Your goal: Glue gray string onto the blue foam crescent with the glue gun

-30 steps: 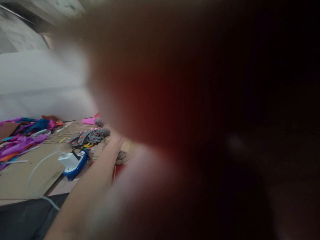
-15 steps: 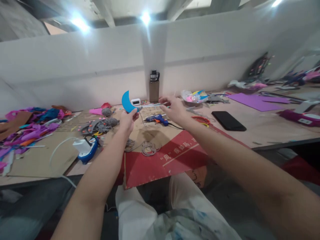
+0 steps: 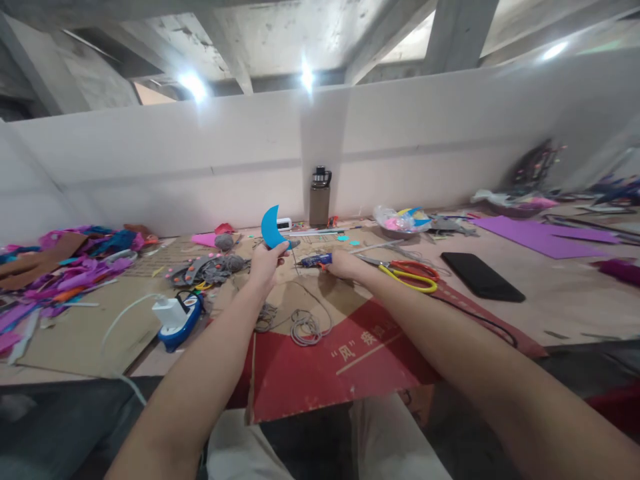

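Note:
My left hand (image 3: 271, 260) pinches a blue crescent-shaped cutout (image 3: 272, 229) near its lower tip, holding it up over the table. A thin grey cord hangs from that tip and runs toward a loose coil of cord (image 3: 306, 328) on the red-and-brown cardboard (image 3: 320, 373). My right hand (image 3: 345, 265) is closed around the handle end of a blue glue gun (image 3: 316, 260), which lies low over the cardboard with its nozzle pointing left. Just right of that hand lie scissors (image 3: 413, 275) with red and yellow handles.
A blue power strip (image 3: 180, 327) with a white plug stands at left, near purple scraps (image 3: 85, 267) and grey yarn pieces (image 3: 210, 269). A bottle (image 3: 320, 203) stands by the wall. At right lie a black phone (image 3: 481, 276) and purple sheets (image 3: 535, 237).
My right hand has come down from above the table onto the glue gun and closed on it. My left hand still holds the blue crescent. The camera view has tilted up.

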Motion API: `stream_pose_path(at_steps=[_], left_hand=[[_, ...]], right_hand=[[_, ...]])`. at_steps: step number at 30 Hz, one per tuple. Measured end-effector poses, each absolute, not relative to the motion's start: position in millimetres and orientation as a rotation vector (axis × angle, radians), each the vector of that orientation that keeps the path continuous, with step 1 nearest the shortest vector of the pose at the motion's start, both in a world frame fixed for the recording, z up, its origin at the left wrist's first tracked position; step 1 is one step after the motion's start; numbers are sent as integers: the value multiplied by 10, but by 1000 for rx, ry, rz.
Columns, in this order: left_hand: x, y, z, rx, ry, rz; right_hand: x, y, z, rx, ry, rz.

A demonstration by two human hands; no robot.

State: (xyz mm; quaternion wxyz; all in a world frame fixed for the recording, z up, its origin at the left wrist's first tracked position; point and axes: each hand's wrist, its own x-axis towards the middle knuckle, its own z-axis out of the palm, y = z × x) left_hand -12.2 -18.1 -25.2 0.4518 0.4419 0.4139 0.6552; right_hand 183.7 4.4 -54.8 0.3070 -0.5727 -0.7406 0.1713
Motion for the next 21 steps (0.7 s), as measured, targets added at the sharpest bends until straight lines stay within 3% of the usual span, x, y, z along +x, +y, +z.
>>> stream_pose_path(at_steps=[5,10,21], left_hand=[[-142,-158,-270,1064,1012,1664],[-159,-146,-292,1037,1027,1693],[-202,-101,-360,1005,1089,1723]], right_hand=[[1900,32,-477,-1734,-1940,681],[1866,-8,-434,-1683,-1775,694],[1816,-267,-293,-924,-1575,889]])
